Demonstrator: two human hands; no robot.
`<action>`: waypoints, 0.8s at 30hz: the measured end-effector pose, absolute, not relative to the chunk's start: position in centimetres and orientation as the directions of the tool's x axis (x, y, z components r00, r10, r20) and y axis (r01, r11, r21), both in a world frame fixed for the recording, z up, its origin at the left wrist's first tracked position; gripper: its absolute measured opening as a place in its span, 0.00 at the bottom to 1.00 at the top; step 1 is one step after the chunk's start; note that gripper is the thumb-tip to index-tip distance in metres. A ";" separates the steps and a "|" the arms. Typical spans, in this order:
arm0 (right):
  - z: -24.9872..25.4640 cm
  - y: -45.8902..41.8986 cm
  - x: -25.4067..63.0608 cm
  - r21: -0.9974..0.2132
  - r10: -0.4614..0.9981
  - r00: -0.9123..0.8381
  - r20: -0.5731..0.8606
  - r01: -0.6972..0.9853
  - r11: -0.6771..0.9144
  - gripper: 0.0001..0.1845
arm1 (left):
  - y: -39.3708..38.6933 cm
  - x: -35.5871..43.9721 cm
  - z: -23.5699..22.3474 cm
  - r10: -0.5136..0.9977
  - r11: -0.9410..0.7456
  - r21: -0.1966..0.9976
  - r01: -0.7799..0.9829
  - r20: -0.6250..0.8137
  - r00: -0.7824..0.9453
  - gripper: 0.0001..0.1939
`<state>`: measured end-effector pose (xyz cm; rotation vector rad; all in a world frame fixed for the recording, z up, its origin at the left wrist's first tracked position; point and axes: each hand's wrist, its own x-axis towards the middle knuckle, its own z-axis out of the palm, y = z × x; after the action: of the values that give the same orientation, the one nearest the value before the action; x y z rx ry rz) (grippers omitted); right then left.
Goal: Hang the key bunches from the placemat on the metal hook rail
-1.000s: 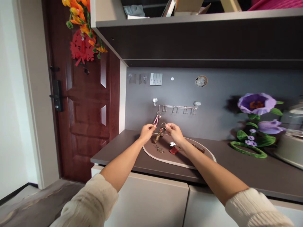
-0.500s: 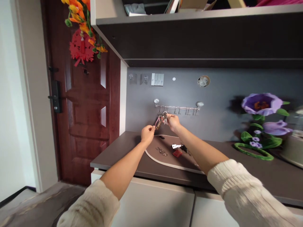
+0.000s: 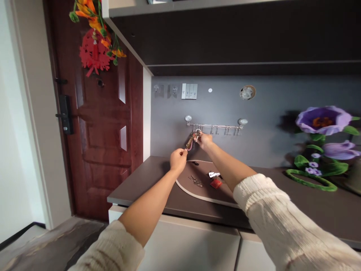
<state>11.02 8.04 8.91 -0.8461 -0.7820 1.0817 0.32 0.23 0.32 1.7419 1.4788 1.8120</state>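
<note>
1. Grey back panel [image 3: 270, 98] rose behind a dark tabletop [image 3: 132, 180]; a metal hook rail [image 3: 216, 127] was fixed to the panel above the tabletop's back edge.
2. Right hand [image 3: 205, 141] held a key ring [image 3: 198, 131] with keys, up at the rail's left end. Seated on a hook or not: couldn't tell, fingers and keys hid it.
3. Left hand [image 3: 178, 159] was pinched narrow at the lower ends of a brown strap [image 3: 190, 141] and a pink loop [image 3: 191, 146]. Which one it gripped: couldn't tell.
4. Main risk, my read: tangle. Strap and loop overlapped, so moving one could have dragged the other.
5. Drop risk: ring only part on a hook, right hand lets go, keys land near the tabletop's back edge.
6. Hard downward tug could have loosened the rail's round end mounts.
7. Below, a mat [image 3: 203, 192] ran toward the tabletop's front edge, carrying loose keys [image 3: 196, 182], a red tag [image 3: 216, 183] and a small dark piece [image 3: 195, 163] near the back edge.
8. Purple flower [image 3: 323, 119] stood toward the tabletop's right, well clear. Overhead cabinet [image 3: 225, 41] capped headroom; closest obstruction was the pink loop.
</note>
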 end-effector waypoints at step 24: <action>6.6 8.4 12.7 -0.939 0.953 0.208 0.220 -0.219 0.265 0.11 | 0.8 0.1 -0.2 0.741 -0.450 0.744 0.494 0.620 -0.258 0.15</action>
<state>12.67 8.43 6.61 -0.9330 -1.0082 1.0071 0.15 0.76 -0.21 1.7732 1.5178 1.7823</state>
